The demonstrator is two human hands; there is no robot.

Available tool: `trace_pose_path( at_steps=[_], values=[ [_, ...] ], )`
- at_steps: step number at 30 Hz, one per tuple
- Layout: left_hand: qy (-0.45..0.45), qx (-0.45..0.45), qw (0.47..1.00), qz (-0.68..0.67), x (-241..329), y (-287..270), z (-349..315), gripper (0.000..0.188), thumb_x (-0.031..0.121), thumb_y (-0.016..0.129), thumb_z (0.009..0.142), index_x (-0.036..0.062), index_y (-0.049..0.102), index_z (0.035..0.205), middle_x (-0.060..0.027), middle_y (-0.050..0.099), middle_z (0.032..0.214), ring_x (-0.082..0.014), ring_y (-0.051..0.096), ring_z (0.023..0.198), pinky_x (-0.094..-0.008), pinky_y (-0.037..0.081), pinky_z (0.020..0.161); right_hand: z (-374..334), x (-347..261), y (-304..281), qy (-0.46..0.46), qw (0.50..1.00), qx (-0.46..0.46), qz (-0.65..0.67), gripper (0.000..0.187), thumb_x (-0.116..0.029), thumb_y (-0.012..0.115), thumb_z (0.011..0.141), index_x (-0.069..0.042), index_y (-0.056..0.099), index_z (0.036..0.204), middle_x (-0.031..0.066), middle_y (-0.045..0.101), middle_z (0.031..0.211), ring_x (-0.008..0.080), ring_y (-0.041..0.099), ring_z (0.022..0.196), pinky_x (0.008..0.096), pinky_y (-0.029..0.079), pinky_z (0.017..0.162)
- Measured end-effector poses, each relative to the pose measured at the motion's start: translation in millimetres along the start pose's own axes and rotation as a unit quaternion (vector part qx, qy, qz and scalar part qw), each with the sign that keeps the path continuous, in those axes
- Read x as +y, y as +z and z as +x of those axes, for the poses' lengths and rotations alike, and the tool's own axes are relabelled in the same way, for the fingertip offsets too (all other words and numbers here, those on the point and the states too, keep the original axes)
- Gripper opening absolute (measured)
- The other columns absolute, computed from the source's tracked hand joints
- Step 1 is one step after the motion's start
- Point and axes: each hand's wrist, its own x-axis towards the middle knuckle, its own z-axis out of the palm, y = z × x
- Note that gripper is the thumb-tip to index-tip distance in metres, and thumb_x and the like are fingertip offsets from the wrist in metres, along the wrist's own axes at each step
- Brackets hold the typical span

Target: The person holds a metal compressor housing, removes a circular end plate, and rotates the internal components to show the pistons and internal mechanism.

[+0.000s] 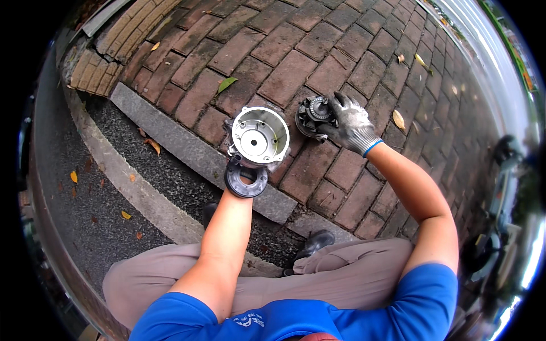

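Observation:
A round silver metal housing (260,136), hollow with a hole in its floor, faces up in front of me. Below its rim a dark flat ring (246,181) sits over my left wrist. My left hand (228,126) is mostly hidden behind the housing and appears to hold it from beneath; only bits of grey glove show at its edge. To the right, my right hand (350,122) wears a dirty white-grey glove and is closed on the side of a dark round motor part (314,113) with a toothed, ridged centre. The fingertips are partly hidden.
Reddish brick paving (284,68) lies ahead, with scattered leaves such as a yellow one (398,119) and a green one (226,85). A grey stone kerb (170,133) runs along dark asphalt at left. My shoe (317,243) is close to the kerb. A blurred scooter (500,193) stands at right.

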Motion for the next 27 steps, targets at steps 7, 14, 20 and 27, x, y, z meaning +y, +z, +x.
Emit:
trace_pose_path(
  at_steps=[7,14,20,27],
  values=[
    [-0.067,-0.168,0.983,0.013,4.9,1.0,3.9,0.056,0.059,0.038,0.103,0.0192,0.06,0.135,-0.0103,0.067,0.132,-0.0354,0.066,0.115,-0.057,0.059,0.091,-4.2,-2.4,-1.9,0.001,1.0,-0.002,0.01,0.086,-0.048,0.077,0.085,-0.007,0.041,0.152,0.0234,0.039,0.157,0.0427,0.039,0.144,0.0509,0.037,0.117],
    [-0.016,-0.089,0.996,-0.004,1.5,-5.2,0.9,0.056,0.057,0.036,0.104,0.0183,0.055,0.139,-0.0098,0.065,0.132,-0.0346,0.066,0.115,-0.0559,0.059,0.092,-6.8,-6.0,-5.8,0.02,1.0,-0.004,0.0,0.087,-0.047,0.076,0.086,0.0,0.042,0.149,0.0234,0.039,0.157,0.0412,0.04,0.144,0.0492,0.037,0.118],
    [-0.01,-0.025,0.998,-0.051,1.9,-5.8,0.1,0.062,0.064,0.036,0.102,0.0186,0.057,0.138,-0.0112,0.065,0.134,-0.0368,0.067,0.113,-0.0584,0.059,0.09,-18.5,-9.9,-9.1,0.007,0.99,0.133,0.038,0.077,-0.042,0.077,0.086,-0.001,0.049,0.144,0.0267,0.049,0.146,0.0417,0.049,0.135,0.0486,0.043,0.113],
    [-0.022,-0.141,0.989,-0.041,1.6,-24.7,2.4,0.061,0.06,0.035,0.104,0.0174,0.051,0.144,-0.0107,0.057,0.144,-0.0345,0.058,0.128,-0.0569,0.051,0.103,-49.6,-62.4,-16.7,-0.261,0.965,0.016,0.022,0.034,-0.032,0.082,0.081,-0.008,0.07,0.101,0.0115,0.069,0.095,0.0318,0.068,0.083,0.0438,0.056,0.072]
  ],
)
